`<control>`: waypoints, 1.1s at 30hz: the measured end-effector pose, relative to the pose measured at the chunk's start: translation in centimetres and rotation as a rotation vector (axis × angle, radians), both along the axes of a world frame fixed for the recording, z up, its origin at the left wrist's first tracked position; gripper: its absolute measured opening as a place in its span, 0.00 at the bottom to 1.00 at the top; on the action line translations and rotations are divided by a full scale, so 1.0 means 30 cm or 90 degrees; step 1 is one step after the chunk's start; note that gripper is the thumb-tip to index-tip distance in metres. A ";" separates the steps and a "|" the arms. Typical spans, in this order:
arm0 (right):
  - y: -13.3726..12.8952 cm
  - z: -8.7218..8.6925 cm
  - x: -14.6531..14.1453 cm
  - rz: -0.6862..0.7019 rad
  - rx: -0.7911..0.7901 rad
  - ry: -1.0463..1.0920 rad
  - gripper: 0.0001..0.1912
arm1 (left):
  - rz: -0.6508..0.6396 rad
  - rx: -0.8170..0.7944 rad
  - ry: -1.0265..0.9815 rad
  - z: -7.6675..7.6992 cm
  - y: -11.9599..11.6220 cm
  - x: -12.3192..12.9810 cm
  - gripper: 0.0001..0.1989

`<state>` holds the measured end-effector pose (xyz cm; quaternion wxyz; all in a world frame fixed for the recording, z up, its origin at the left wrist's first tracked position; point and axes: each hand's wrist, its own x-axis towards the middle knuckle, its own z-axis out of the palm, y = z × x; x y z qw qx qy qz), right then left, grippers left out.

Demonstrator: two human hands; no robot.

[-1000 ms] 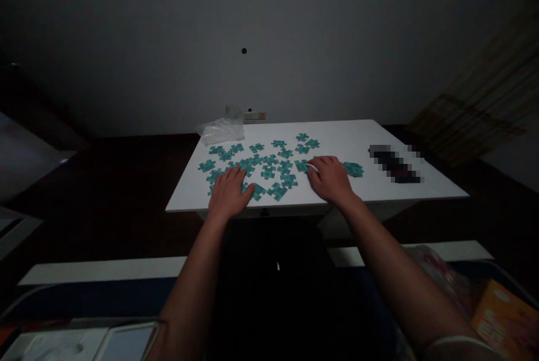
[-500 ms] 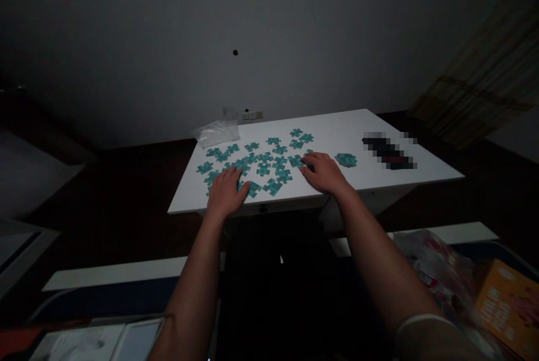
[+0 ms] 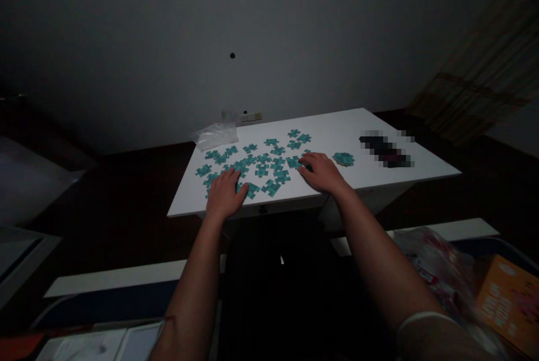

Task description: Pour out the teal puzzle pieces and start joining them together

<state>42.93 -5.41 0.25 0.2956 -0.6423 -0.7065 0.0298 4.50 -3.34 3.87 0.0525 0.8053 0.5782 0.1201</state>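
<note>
Teal jigsaw puzzle pieces point(image 3: 270, 187) lie scattered over the left half of a white table point(image 3: 332, 125). My left hand point(image 3: 225, 191) rests palm down on the pieces near the front edge, fingers stretched and thumb apart, partly covering some of them. Right of the spread, my right hand point(image 3: 320, 173) lies on the table with its fingers bent and a gap between thumb and fingers. Its fingertips reach the edge of one puzzle piece point(image 3: 293, 161); another piece is partly hidden behind them. A small stack of puzzle pieces point(image 3: 343, 159) sits just to the right of this hand.
A clear plastic bag point(image 3: 217, 135) lies at the table's back left corner. Dark, pixelated items point(image 3: 385, 150) are on the right side. Below right are another plastic bag point(image 3: 438, 260) and an orange box point(image 3: 511, 299). A wall with a socket point(image 3: 251, 117) stands behind the table.
The view has shifted very slightly. Both hands and the puzzle pieces keep nearly the same places on the table.
</note>
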 end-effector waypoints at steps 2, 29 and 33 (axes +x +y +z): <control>0.000 0.002 0.000 0.003 -0.001 -0.002 0.24 | 0.001 0.003 0.003 0.001 0.000 0.000 0.34; -0.005 0.007 -0.004 0.006 0.004 -0.001 0.23 | 0.026 0.022 0.000 0.011 -0.014 0.003 0.32; -0.004 0.007 -0.004 0.002 0.008 -0.002 0.22 | 0.033 0.021 -0.003 0.010 -0.023 0.004 0.31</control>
